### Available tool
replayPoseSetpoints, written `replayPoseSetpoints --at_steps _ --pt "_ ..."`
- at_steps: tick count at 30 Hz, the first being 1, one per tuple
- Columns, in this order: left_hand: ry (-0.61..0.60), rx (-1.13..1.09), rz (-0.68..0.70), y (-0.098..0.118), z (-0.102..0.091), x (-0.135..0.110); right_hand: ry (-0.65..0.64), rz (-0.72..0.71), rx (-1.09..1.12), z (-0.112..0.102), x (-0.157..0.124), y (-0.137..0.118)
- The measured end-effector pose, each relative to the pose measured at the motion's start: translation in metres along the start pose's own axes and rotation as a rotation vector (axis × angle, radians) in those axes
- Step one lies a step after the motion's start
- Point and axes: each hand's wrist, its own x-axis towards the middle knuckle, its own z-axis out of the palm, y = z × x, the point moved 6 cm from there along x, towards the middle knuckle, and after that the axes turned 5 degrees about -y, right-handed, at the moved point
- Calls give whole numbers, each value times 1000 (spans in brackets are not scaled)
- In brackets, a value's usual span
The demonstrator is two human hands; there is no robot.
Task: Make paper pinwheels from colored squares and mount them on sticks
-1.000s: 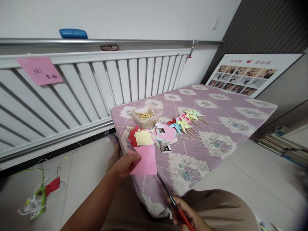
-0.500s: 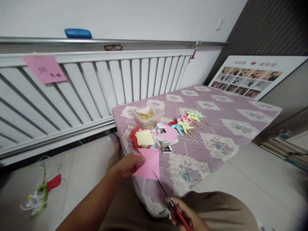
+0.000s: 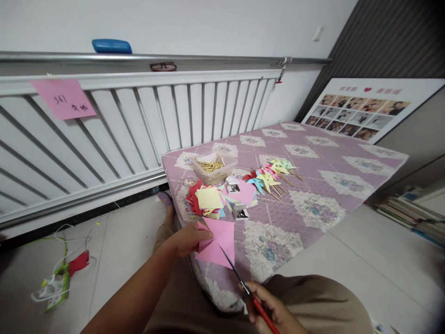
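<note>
My left hand [image 3: 190, 238] pinches the left side of a pink paper square [image 3: 222, 232], thumb on top, over the near end of the bed. Red-handled scissors [image 3: 239, 278] are in my right hand [image 3: 266, 304]; their blades lie along the paper's lower right part, the tip near its middle. Beyond the paper is a pile of coloured paper squares [image 3: 209, 198], a yellow one on top. Two small white boxes [image 3: 240, 213] with metal bits stand beside it. Several finished paper pinwheels [image 3: 267, 178] on sticks lie to the right.
A clear plastic tub [image 3: 222, 174] of wooden sticks sits behind the pile on the patterned bedspread [image 3: 323, 181]. A white radiator [image 3: 194, 111] runs along the wall. On the floor at left lies a power strip [image 3: 57, 290] with cables.
The pink paper has shifted slightly right and down, turning a little with my left hand. The scissors' tip now sits nearer the paper's middle.
</note>
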Motion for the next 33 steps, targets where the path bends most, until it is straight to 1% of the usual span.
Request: replayPoseSetpoints --at_steps 4,6,9,15,21,26,33 --pt "46 -66 -14 -3 -2 1 22 -11 -16 -1 -1 -8" --pt "41 -70 -14 -4 -2 1 37 -27 -40 -2 -1 -9" --pt "26 -77 -16 -5 -1 1 39 -46 -47 -4 -1 -5" --pt "30 -69 -13 -4 -1 1 16 -53 18 -3 2 5" --pt "31 -73 -8 -2 1 0 45 -12 82 1 1 1" --pt "34 -69 -8 3 5 -1 66 16 92 -1 0 2" --pt "26 -67 -11 0 3 -1 104 -38 90 -1 0 -5"
